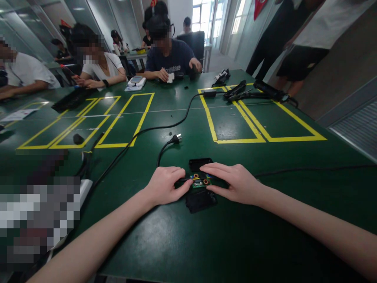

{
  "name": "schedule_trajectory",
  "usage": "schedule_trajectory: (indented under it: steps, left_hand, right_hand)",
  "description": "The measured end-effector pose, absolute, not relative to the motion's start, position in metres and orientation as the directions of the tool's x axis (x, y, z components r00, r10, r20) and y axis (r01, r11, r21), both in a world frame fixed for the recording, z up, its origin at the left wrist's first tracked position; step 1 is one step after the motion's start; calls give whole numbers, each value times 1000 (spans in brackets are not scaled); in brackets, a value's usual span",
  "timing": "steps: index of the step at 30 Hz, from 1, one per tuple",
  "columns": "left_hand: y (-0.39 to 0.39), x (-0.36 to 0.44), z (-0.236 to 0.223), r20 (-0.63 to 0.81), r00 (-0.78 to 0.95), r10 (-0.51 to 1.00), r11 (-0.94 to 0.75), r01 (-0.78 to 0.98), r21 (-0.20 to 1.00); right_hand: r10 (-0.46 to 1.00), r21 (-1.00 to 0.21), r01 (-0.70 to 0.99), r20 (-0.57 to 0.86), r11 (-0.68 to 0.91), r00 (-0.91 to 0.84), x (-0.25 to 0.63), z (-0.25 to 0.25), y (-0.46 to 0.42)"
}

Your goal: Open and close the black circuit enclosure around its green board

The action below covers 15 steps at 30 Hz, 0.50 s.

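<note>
A small green circuit board (198, 182) with two copper coils lies between my hands, cables at both ends. My left hand (168, 184) is closed around its left end, where a black cable meets it. At the right end, my right hand (237, 183) grips the board and black cable between thumb and fingers. One black case half (200, 163) lies just beyond the board, its open side up. The other case half (201, 201) rests on the near side. A power plug (176, 138) with metal prongs sits on the table beyond my left hand, its cord running back towards that hand.
Yellow tape rectangles (240, 140) mark the green table (165, 243). A long black cable (153, 129) crosses to an adapter (209, 94). Black tools (265, 92) lie at the far right. Another person (173, 55) sits opposite, holding a white piece. Blurred items (38, 220) occupy the left.
</note>
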<state>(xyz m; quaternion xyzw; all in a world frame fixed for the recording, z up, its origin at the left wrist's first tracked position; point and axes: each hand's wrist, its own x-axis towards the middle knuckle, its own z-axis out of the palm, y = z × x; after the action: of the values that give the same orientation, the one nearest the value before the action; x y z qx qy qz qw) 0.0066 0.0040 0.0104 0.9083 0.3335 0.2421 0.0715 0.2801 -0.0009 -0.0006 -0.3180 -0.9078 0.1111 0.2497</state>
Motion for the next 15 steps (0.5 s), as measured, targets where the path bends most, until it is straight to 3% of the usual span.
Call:
schedule_trajectory:
  steps: [7, 15]
  left_hand:
    - [5, 4, 7, 339, 665, 665, -746, 574, 338]
    - [5, 5, 6, 316, 672, 670, -742, 606, 284]
  right_hand:
    - [704, -396, 586, 322, 707, -633, 276, 1, -5]
    - [683, -399, 563, 296, 724, -668, 276, 1, -4]
